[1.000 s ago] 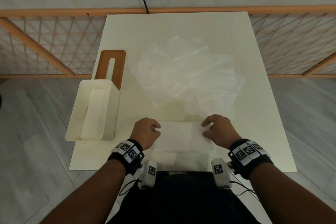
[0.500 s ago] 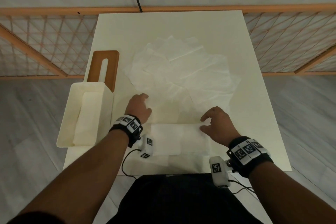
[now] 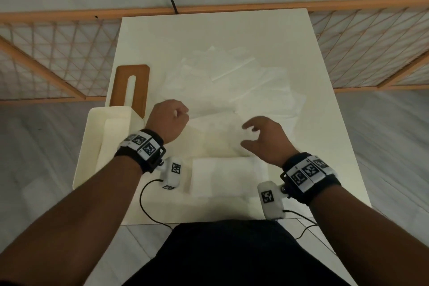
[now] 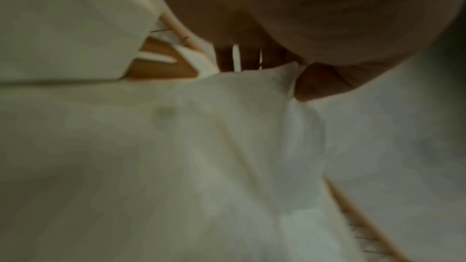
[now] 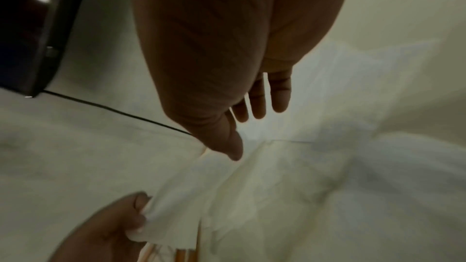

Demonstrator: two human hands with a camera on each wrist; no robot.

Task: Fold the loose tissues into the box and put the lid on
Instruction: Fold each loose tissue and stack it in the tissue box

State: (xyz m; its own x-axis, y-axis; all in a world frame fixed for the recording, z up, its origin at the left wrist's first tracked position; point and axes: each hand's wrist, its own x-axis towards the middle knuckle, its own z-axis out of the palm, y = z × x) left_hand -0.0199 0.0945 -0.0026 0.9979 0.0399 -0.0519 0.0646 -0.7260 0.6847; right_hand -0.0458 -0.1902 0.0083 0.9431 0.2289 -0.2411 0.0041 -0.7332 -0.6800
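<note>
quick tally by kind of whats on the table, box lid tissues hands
box: 1, open, tissues inside
lid: 1, brown, flat on the table behind the box
folded tissue: 1
loose tissues: overlapping pile, no count possible; left hand pinches 1
hands: 2, with right hand
Total: 5, plus the pile

The head view looks steeply down on the counter [image 3: 216, 37]; both wrist views sit close above the same lifted tissue [image 3: 218, 127], facing forward.

Cream table [image 3: 325, 123], wooden lattice fence [image 3: 58, 53], grey floor [image 3: 390, 146]
</note>
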